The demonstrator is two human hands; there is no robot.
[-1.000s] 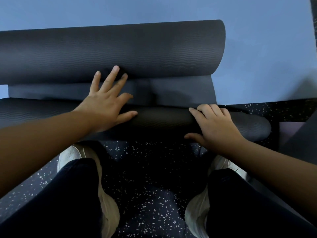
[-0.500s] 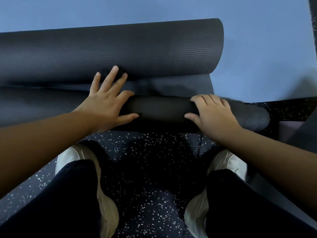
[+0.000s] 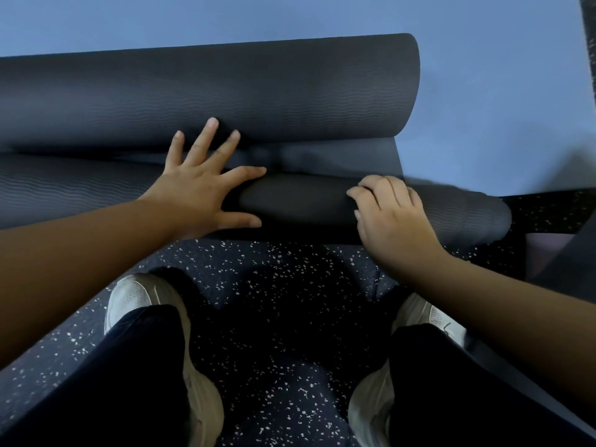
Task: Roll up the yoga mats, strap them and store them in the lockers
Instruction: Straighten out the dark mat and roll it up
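— Where is the yoga mat?

— It runs across the upper half of the frame, dark grey with a fine wavy texture, lying partly on a blue mat that fills the top and upper right. Its far end is curled into a big loose roll whose right end sits in the upper right. The near end is wound into a thinner, tighter roll across the middle of the frame, sticking out to the right past the flat strip between the two.

— And the left hand?

— Flat and spread, palm down on the thin roll left of centre. The fingers reach forward over the flat strip to the foot of the big roll; the thumb points right along the thin roll.

— The right hand?

— Right of centre, on top of the thin roll, fingers curled over its far side and thumb tucked on the near side, so it grips the roll.

— What is below?

— A dark speckled floor at the bottom, with two white shoes and dark trouser legs on either side. A dark strip edges the top right corner; I cannot tell what it is.
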